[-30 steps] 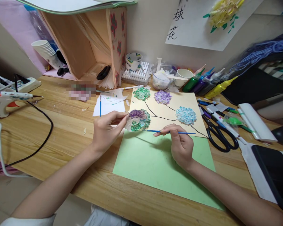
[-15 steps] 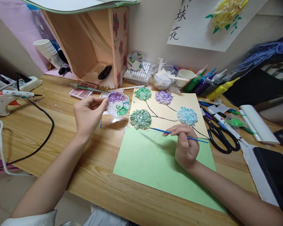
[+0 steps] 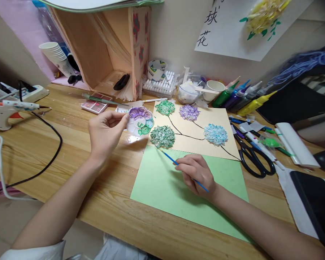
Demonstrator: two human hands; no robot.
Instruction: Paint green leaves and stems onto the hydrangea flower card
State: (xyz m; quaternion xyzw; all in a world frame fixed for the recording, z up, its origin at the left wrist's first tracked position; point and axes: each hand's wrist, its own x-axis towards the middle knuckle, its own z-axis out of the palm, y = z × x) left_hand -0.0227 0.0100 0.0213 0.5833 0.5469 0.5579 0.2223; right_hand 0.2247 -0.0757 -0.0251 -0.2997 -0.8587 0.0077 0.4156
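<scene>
My left hand (image 3: 106, 133) holds a round paint palette (image 3: 139, 121) with purple and green wells, raised above the wooden desk left of the artwork. My right hand (image 3: 197, 173) grips a thin blue paintbrush (image 3: 170, 159), its tip touching the lower edge of a green-white paper flower (image 3: 162, 136). That flower sits on a cream sheet (image 3: 195, 139) beside a green, a purple and a light blue flower joined by black stems. Under my right hand lies a green paper sheet (image 3: 168, 191).
Black scissors (image 3: 253, 159) and markers lie right of the sheets, paint bottles (image 3: 241, 96) behind them. A glue gun (image 3: 5, 112) with black cable (image 3: 50, 151) sits far left. A cardboard box (image 3: 103, 50), paper cups, a marker tray and a dark tablet (image 3: 314, 202) ring the desk.
My left hand lifted the palette off the lower green flower and carried it left. My right hand swung down, turning the brush so its tip meets that flower.
</scene>
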